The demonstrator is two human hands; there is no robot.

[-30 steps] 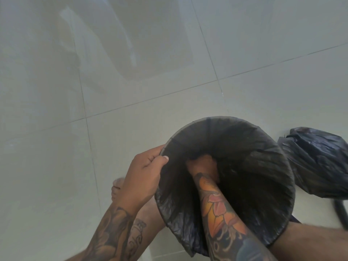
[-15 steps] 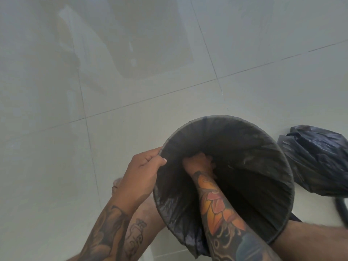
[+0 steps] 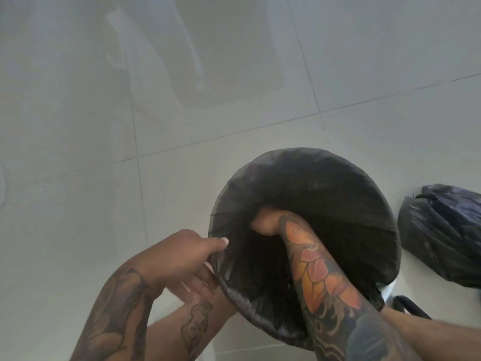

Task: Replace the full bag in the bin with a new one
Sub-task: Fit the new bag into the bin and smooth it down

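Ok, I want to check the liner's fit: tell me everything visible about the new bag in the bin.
The new bag is thin, wrinkled black plastic, stretched over the round bin's rim and lining its inside. The left hand pinches its edge at the near-left rim; the right hand reaches inside, pressing it. It looks empty.

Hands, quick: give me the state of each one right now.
Left hand: closed on the rim of the thin black plastic bin liner.
Right hand: pushed down inside the liner; fingers hidden, so open or closed cannot be told.
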